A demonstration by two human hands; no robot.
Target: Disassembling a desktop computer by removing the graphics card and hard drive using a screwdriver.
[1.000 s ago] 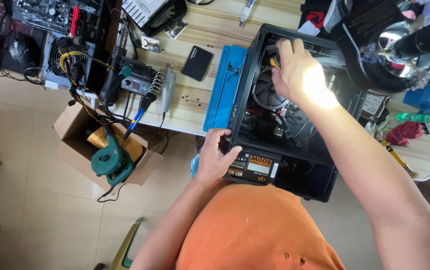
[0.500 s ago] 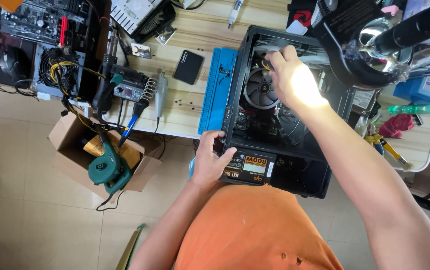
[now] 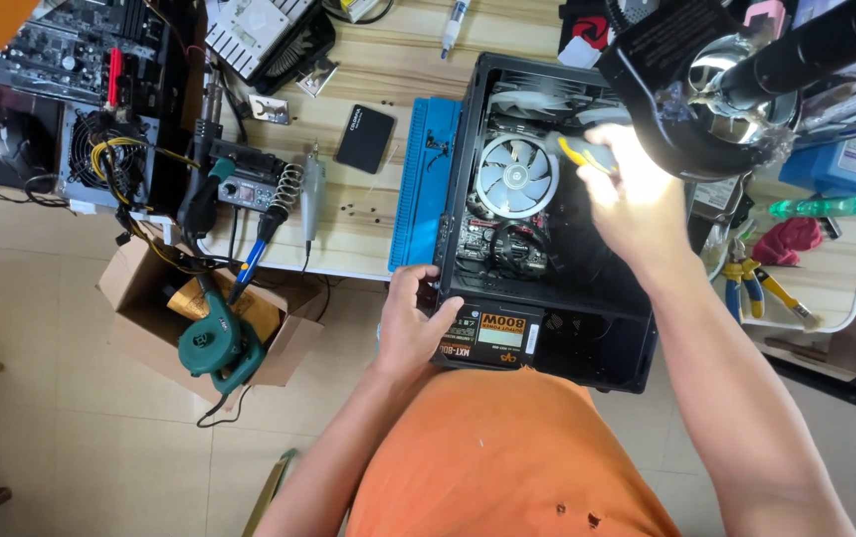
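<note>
On the left, a green blower (image 3: 217,343) lies in a cardboard box (image 3: 139,328) on the floor, below the wooden counter (image 3: 378,89). The left hand (image 3: 410,323) rests with fingers spread on the near left corner of the black computer case (image 3: 547,214), its grip open and holding nothing. The case lies open on the counter's near edge, showing a round white fan (image 3: 516,176) and a labelled power supply (image 3: 487,336) at its near end. The right hand (image 3: 637,194), brightly lit under a lamp (image 3: 721,99), reaches in from the right with its grip closed on a yellow-handled tool (image 3: 579,151). Compared with half a second earlier, that hand sits further right, uncovering the fan.
</note>
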